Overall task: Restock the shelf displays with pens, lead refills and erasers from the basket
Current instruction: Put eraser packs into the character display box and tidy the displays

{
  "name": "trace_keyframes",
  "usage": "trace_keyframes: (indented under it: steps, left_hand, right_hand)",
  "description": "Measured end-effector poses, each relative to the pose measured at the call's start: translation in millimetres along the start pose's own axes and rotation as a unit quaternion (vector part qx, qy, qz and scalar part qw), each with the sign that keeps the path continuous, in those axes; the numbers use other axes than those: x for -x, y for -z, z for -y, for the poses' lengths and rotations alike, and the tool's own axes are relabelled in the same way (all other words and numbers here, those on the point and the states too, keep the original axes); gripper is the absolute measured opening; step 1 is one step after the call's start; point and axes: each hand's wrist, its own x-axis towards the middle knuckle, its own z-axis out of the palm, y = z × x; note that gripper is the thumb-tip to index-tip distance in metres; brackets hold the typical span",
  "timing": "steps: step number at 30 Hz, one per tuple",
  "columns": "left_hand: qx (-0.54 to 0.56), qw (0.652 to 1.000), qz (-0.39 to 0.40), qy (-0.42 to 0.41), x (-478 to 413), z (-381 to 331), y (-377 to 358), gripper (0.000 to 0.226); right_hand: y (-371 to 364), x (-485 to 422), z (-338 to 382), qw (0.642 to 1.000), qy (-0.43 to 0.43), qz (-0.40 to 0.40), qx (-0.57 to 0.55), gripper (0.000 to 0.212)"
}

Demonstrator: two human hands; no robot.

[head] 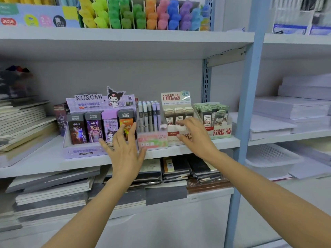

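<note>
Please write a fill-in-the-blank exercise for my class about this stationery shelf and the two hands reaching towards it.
1. The purple display box carries the name ____.
2. The tall slim cases stand upright in a ____ box.
3. The green-capped refills stand to the ____ of the beige-capped refills.
4. The hand spread open before the purple display box is the person's ____ hand.

Missing words: KUROMI; pink; right; left.

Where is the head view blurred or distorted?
Head view: motion blur smears the fingertips of the right hand at the beige lead refill display, hiding any grip; the left hand before the Kuromi display is sharper; the upper shelf edge bows from the wide lens; lighting is even.
</note>
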Motion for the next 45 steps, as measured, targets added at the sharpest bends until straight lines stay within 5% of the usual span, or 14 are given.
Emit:
trace_keyframes:
  steps: [5,8,17,25,33,41,45]
  left_hand:
    - [0.039,0.999,-0.011,-0.028,2,-11,-3,0.093]
    - [0.023,0.999,0.017,-0.037,2,-20,-6,0.093]
    - [-0.003,0.999,0.042,-0.033,3,-28,-9,0.091]
    - [-0.01,0.996,0.082,-0.029,4,-30,0,0.098]
    - [0.007,0.991,0.124,-0.044,3,-27,13,0.096]
    - [0.019,0.991,0.123,-0.05,4,-24,10,0.094]
    - [0.026,0.992,0.106,-0.055,5,-25,9,0.097]
  right_hand:
    - [30,1,-33,0.983,-0.089,-0.127,0.102,0.04]
    - [39,3,-51,0.972,-0.109,-0.09,0.189,0.044]
    - [49,1,-49,0.968,-0.035,-0.1,0.226,0.027]
    - [39,6,-47,0.972,-0.089,-0.041,0.213,0.039]
    - [45,-6,-40,0.974,-0.153,-0.005,0.166,0.027]
    - [48,-7,-31,0.977,-0.142,0.017,0.158,0.022]
    - [48,2,-25,0.987,-0.073,-0.046,0.134,0.032]
